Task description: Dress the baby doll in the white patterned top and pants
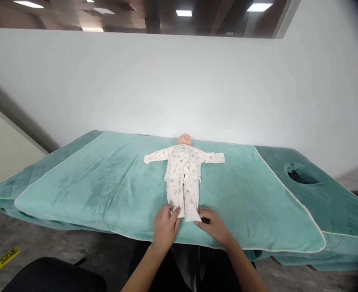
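Observation:
A baby doll (184,139) lies on its back, head toward the wall, arms spread wide. It wears a white long-sleeved top (184,160) with a small print. Matching trousers (175,190) cover its legs, and no feet show below the cuffs. My left hand (166,226) is closed, pinching the cuff of the trouser leg on the left. At the other cuff, my right hand (213,224) pinches the outer corner between thumb and fingers, pulling it out to a point.
Under the doll, a light green cover (130,194) is spread over a massage bed (306,202) with a face hole (302,174) at its right end. A white wall (179,81) rises behind. A black chair (54,275) stands at the lower left, by yellow floor tape (1,263).

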### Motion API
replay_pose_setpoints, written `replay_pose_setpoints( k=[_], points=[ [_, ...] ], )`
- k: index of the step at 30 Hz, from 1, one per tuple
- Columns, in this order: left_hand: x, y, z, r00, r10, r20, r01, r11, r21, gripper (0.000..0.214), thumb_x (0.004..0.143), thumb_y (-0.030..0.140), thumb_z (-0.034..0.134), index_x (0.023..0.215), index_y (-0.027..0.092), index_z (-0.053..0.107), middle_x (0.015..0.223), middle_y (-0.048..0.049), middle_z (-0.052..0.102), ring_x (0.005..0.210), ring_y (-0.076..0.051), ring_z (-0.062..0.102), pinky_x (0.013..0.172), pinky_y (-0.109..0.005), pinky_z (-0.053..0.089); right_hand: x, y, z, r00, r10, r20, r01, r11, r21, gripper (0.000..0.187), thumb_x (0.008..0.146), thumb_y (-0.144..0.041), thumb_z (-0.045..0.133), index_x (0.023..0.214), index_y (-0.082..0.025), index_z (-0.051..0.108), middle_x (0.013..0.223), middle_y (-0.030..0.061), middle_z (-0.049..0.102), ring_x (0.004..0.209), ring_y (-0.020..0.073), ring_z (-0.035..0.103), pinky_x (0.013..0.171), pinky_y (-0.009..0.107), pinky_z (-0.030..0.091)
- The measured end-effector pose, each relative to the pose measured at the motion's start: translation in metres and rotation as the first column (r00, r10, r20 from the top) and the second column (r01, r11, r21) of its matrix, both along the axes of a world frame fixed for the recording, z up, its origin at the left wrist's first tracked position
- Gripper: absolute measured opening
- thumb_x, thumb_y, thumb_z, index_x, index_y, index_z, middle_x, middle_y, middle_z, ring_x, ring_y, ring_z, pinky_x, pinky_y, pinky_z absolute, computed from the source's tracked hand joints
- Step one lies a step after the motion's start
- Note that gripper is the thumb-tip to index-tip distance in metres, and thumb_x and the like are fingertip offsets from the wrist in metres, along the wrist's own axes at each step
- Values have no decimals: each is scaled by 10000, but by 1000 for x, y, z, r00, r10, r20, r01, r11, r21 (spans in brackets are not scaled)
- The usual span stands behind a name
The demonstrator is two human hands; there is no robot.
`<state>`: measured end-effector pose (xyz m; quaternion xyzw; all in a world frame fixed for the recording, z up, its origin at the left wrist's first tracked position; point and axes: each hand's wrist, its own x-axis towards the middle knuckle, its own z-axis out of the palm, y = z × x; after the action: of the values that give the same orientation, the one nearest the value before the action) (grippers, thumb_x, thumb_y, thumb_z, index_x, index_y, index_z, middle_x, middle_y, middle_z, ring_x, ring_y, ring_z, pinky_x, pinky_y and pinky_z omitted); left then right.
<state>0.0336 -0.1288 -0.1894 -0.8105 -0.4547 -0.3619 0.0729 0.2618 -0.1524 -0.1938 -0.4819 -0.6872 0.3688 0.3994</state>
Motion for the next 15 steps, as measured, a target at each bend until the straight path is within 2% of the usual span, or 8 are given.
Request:
replay_pose_setpoints(
  k=[3,5,7,9,11,13,15],
  points=[
    [-2,-7,-1,998,-48,39,47,998,43,253,889,130,553,1064,256,686,960,-102,664,874,-235,642,779,-405,550,0,-1,1,999,1,52,-2,1000,27,293,854,-400,674,668,-206,557,732,-3,572,761,173,541,750,310,394],
    [-2,-11,2,995,-79,57,76,996,51,237,882,136,579,1064,250,679,951,-100,669,884,-241,644,784,-411,552,2,-1,1,998,46,40,-46,999,16,248,834,-400,706,701,-213,610,770,2,614,783,181,572,777,320,411],
    [0,-14,11,991,-117,68,113,992,53,203,878,146,589,1032,246,677,920,-97,673,870,-244,652,766,-408,560,6,-1,-2,994,108,-26,-109,994,-17,206,833,-413,714,749,-227,680,803,14,660,810,195,608,808,337,432],
    [-2,-16,25,982,-157,106,151,986,65,186,880,136,564,978,251,672,864,-88,668,811,-226,660,715,-379,567,12,2,-8,979,92,-185,-105,992,-64,243,875,-438,663,762,-231,718,783,30,679,792,203,626,802,348,454],
    [-10,-17,39,972,-165,167,151,984,93,221,876,110,522,936,270,662,813,-72,661,738,-205,659,644,-345,565,20,6,-14,901,-53,-430,-8,990,-138,335,915,-475,598,725,-223,710,737,40,671,722,191,617,745,341,475],
    [-29,-16,44,967,-100,233,76,991,111,268,858,101,503,929,306,660,791,-53,664,695,-203,661,596,-338,565,27,13,-14,745,-215,-631,51,962,-268,349,916,-513,583,757,-223,697,782,47,687,710,179,624,716,330,496],
    [-56,-14,39,954,24,299,-54,994,93,310,833,124,519,963,362,669,789,-27,675,683,-214,668,588,-357,576,34,24,-7,638,-289,-713,-18,921,-390,277,892,-501,630,885,-232,699,947,60,718,800,183,665,732,322,522]
  ],
)
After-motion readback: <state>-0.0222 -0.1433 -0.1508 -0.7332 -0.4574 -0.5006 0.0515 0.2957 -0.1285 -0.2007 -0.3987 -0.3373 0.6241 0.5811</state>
